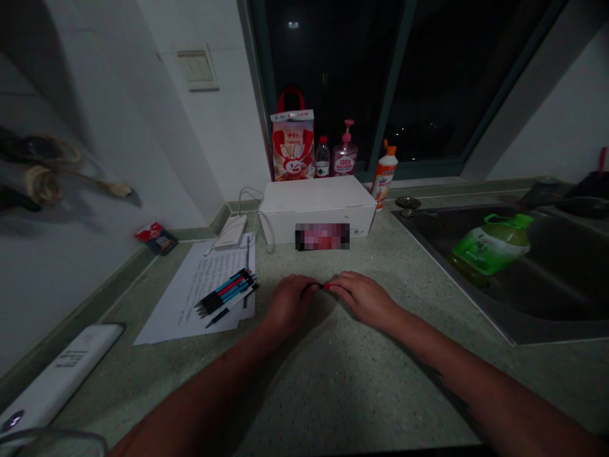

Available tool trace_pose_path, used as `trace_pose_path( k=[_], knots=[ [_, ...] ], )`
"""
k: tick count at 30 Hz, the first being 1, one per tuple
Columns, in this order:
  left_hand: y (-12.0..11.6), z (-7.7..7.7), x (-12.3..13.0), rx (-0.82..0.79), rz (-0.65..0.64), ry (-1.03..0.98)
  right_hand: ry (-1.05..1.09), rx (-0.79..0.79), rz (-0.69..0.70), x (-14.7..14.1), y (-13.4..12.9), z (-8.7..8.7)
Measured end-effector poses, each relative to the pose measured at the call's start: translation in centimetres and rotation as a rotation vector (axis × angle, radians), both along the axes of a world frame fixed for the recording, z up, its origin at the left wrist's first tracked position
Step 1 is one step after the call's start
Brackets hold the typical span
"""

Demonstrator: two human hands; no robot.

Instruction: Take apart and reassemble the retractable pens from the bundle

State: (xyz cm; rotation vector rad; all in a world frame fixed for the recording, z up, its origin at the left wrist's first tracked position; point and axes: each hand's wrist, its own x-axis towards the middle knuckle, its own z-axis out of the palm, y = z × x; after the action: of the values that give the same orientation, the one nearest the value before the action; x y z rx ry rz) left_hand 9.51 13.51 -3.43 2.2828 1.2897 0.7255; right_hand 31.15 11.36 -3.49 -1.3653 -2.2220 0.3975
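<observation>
Between my two hands, a little above or on the counter, is a slim pen (325,286) with a black part at the left and a red part at the right. My left hand (290,303) pinches its black end. The red end is pinched by my right hand (365,298). Most of the pen is hidden behind the fingers. To the left, a bunch of pens (227,292), black, blue, red and white, lies on printed sheets of paper (178,304).
A white box (314,193) stands beyond my hands, with a blurred-out patch at its front. A white adapter with a cable (231,231) lies left of it. Bottles and a bag (293,146) line the window. At right, a sink (495,304) holds a green jug (495,244).
</observation>
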Motion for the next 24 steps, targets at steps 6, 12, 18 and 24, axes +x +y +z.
trace_pose_path(
  k=[6,12,18,24],
  knots=[
    [-0.06,0.09,-0.01,-0.018,0.035,0.048,0.070,0.053,-0.015,0.01,-0.28,0.58],
    [0.03,0.40,0.16,-0.030,0.062,0.105,-0.010,0.013,0.002,-0.14,-0.08,0.14],
    [0.20,0.52,0.09,-0.059,0.105,0.124,0.064,0.122,-0.032,0.67,0.01,0.53],
    [0.02,-0.05,-0.01,0.006,-0.064,-0.001,0.003,0.076,0.029,0.48,0.04,-0.22]
  ],
)
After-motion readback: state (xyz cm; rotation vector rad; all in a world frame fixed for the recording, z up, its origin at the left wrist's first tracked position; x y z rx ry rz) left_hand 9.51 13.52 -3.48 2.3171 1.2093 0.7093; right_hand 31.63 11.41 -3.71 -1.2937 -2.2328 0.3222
